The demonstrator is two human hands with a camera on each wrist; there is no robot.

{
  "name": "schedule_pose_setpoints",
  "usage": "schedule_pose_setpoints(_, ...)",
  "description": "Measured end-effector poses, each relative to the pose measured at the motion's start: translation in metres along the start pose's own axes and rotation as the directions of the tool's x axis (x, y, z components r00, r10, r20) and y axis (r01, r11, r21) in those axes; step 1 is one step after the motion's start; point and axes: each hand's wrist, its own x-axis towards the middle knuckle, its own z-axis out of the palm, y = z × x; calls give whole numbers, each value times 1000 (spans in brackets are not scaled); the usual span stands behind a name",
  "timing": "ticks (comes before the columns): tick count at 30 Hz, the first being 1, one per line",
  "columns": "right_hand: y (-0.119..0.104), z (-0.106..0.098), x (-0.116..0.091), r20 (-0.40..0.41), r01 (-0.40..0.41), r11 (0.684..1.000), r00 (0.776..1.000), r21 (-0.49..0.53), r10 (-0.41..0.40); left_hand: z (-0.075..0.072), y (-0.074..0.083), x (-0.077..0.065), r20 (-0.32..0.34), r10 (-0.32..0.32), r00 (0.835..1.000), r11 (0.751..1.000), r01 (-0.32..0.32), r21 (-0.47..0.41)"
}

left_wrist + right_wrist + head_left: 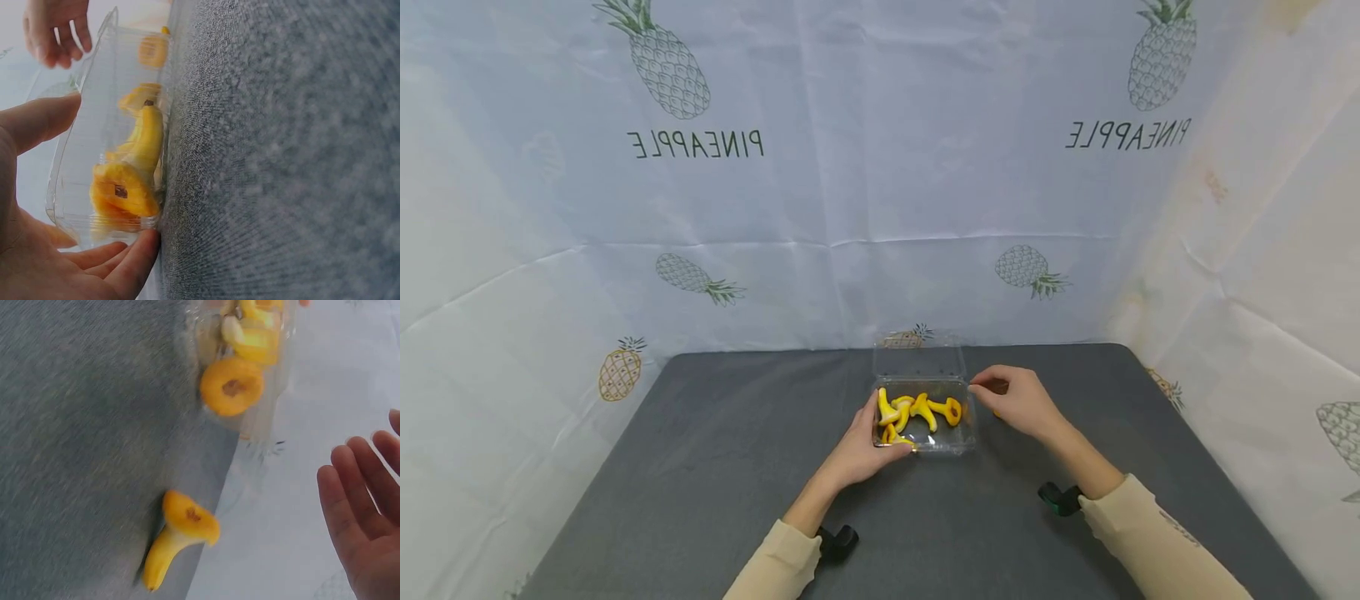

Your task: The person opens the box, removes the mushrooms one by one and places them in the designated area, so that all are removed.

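A clear plastic clamshell box [951,445] sits on the dark table with its lid [917,360] raised at the back. Several yellow toy-like chanterelle mushrooms [922,410] lie inside it, mostly toward the left. My left hand [863,452] grips the box's left front corner, thumb along the front wall and fingers at the left side. Just off the box's right rim hovers my right hand [1018,404], its fingers loosely bent and nothing in them. One loose chanterelle mushroom [178,531] lies on the table beside the box, mostly hidden under the right hand in the head view.
The grey-black table [737,467] is enclosed at the back and sides by white cloth [910,183] printed with pineapples. The raised lid stands close to the table's back edge. A black wrist device [837,543] is on the left arm, another [1060,498] on the right.
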Motion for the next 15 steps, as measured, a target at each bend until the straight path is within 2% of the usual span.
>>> schedule_pose_setpoints(8,-12,11,5,21,46,998,999,34,-47,0,0,1,-12,-9,1000,1000,9,8)
schedule_pose_setpoints(15,-21,23,7,101,52,998,993,21,-54,1,1,0,-14,-10,1000,1000,10,3)
